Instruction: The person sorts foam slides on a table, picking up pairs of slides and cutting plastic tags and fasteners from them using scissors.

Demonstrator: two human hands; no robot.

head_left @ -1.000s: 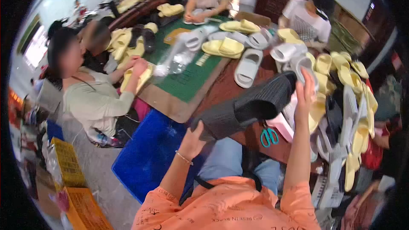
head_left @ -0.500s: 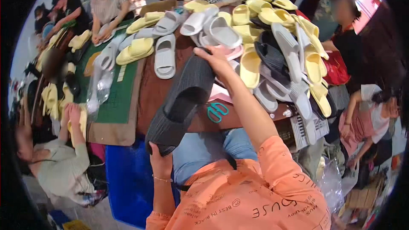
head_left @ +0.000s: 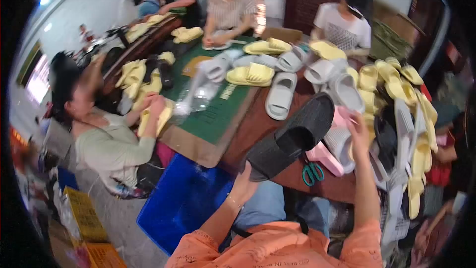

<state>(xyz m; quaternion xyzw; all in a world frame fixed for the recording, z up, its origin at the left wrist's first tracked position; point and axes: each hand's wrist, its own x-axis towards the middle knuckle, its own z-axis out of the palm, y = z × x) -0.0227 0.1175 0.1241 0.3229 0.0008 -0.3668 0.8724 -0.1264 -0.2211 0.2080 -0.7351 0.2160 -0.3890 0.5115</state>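
My left hand (head_left: 243,187) is closed on the near end of black ribbed slippers (head_left: 270,160), which look like two laid together. They are held tilted above the table's front edge, far end pointing up and right. My right hand (head_left: 359,131) is off them, its fingers apart, beside a pink slipper (head_left: 325,160) and a grey slipper (head_left: 339,144); I cannot make out firm contact. Teal-handled scissors (head_left: 313,173) lie on the brown tabletop just below the black slippers. Beyond them rests a single grey slipper (head_left: 281,96).
A heap of yellow (head_left: 368,77) and grey slippers (head_left: 346,92) covers the right side. A green mat (head_left: 224,119) with clear plastic bags (head_left: 198,92) lies left. Below it stands a blue bin (head_left: 183,203). A co-worker (head_left: 111,136) handles a yellow slipper at left; others sit across the table.
My right hand has let go of the far end of the black slippers and moved right. The black slippers have tilted flatter. The view has swung left, showing more of the room.
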